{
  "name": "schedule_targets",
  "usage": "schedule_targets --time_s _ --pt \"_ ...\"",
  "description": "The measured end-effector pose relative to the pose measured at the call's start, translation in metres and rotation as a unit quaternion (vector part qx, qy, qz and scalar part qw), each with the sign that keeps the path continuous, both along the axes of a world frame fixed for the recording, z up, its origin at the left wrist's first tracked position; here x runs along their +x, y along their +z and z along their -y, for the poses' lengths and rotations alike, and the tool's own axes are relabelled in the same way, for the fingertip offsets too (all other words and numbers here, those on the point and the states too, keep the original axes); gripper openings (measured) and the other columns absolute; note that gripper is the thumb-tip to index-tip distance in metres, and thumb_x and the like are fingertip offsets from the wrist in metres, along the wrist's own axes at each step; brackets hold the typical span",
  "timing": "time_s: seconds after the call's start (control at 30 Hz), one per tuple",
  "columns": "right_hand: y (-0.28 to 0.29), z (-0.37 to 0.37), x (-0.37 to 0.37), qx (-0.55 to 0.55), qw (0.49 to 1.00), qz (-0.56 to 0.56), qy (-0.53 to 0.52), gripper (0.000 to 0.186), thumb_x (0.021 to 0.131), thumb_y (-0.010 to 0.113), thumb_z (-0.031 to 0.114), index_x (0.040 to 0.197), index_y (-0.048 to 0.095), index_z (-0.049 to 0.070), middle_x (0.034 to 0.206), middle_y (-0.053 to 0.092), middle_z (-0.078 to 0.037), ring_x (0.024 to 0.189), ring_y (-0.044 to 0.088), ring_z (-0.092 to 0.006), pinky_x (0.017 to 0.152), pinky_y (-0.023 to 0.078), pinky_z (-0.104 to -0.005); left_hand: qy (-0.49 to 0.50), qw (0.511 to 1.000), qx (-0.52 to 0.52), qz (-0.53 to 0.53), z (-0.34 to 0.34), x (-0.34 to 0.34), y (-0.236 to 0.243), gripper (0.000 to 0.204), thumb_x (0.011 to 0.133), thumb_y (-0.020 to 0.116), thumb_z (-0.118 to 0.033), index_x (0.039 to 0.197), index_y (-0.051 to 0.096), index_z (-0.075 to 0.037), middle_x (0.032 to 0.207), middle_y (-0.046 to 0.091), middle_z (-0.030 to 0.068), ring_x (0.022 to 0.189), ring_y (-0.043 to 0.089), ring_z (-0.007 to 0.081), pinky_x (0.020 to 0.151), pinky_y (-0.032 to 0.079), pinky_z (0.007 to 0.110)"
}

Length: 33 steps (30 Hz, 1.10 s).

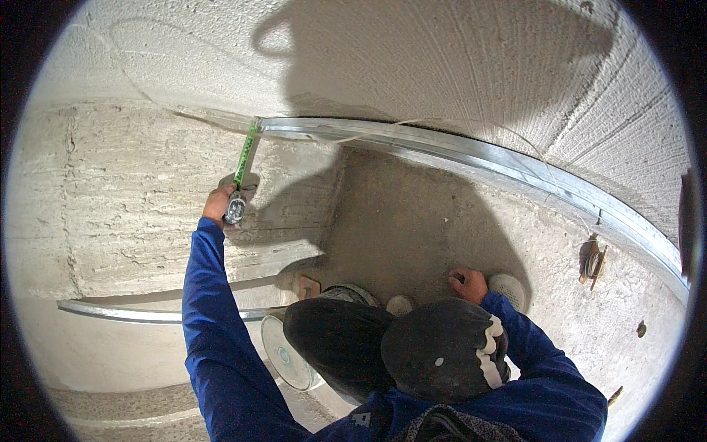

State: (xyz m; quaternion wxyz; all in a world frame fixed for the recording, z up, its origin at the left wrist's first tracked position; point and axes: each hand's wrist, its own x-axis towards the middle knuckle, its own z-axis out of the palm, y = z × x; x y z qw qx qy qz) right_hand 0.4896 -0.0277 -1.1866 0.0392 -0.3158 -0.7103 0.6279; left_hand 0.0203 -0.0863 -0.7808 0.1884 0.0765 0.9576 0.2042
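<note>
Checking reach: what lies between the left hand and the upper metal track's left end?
In the head view, a green tape blade runs from the tape measure in the left hand to near the metal track.

From the left hand (217,204), rough concrete (140,206) lies bare toward nine o'clock, leaving a wide path along it. At one o'clock the green tape blade (247,155) bars a sideways pass up to the metal track (456,144); a thin pale cord (368,133) crosses that track at two. A metal strip (140,312) lies at seven.

Toward three to four o'clock, shadowed ground (401,214) gives an open lane to the right hand (469,284). From there, a pale perforated object (509,289) sits close at three, the near knee (434,350) fills six to seven, and the other knee (335,331) blocks eight.
</note>
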Motion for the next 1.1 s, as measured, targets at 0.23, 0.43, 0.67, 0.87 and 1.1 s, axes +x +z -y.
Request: schedule_targets --time_s 0.23,0.43,0.67,0.87,1.1 --pt "-0.012 0.003 -0.001 0.024 0.999 -0.032 -0.008 0.025 0.077 0.062 0.020 0.093 0.063 0.001 0.084 0.064 -0.018 0.078 0.063 -0.0302 0.071 0.048 -0.0378 -0.090 0.994 0.053 -0.003 0.017 -0.024 -0.010 0.026 0.088 0.050 -0.026 0.100 0.062 -0.007 0.081 0.061 0.0055 0.071 0.059 0.0168 0.052 0.049 0.038" --pt "-0.020 0.006 0.002 -0.008 1.000 -0.016 -0.012 0.025 0.078 0.061 0.021 0.091 0.062 0.000 0.074 0.063 -0.016 0.067 0.061 -0.0269 0.064 0.047 -0.0366 -0.069 0.961 0.267 -0.020 0.054 0.022 -0.058 0.028 0.091 0.048 -0.030 0.094 0.060 -0.004 0.075 0.058 0.0004 0.063 0.055 0.0101 0.055 0.045 0.026" --pt "-0.003 -0.005 -0.014 0.110 0.993 -0.045 -0.024 0.022 0.079 0.059 0.019 0.092 0.062 0.001 0.071 0.060 -0.016 0.064 0.059 -0.0255 0.060 0.045 -0.0357 -0.340 0.937 -0.080 -0.007 0.097 0.078 -0.190 0.045 0.087 0.053 -0.039 0.112 0.059 -0.002 0.107 0.060 0.0195 0.099 0.056 0.0332 0.083 0.043 0.043" --pt "0.110 -0.070 -0.051 0.205 0.972 -0.109 0.028 0.028 0.082 0.059 0.025 0.098 0.061 0.002 0.087 0.062 -0.020 0.074 0.061 -0.0375 0.067 0.048 -0.0427 -0.522 0.806 -0.273 0.067 0.085 0.129 -0.287 0.036 0.085 0.054 -0.032 0.114 0.059 -0.010 0.113 0.059 0.0137 0.103 0.056 0.0317 0.088 0.044 0.045" --pt "0.280 -0.125 -0.097 0.297 0.921 -0.207 0.142 0.017 0.078 0.062 0.010 0.093 0.062 0.004 0.081 0.060 -0.017 0.072 0.060 -0.0335 0.063 0.049 -0.0374 -0.553 0.810 -0.168 0.104 0.071 0.142 -0.339 0.033 0.083 0.058 -0.027 0.114 0.058 -0.014 0.107 0.061 0.0123 0.101 0.057 0.0320 0.086 0.045 0.043"
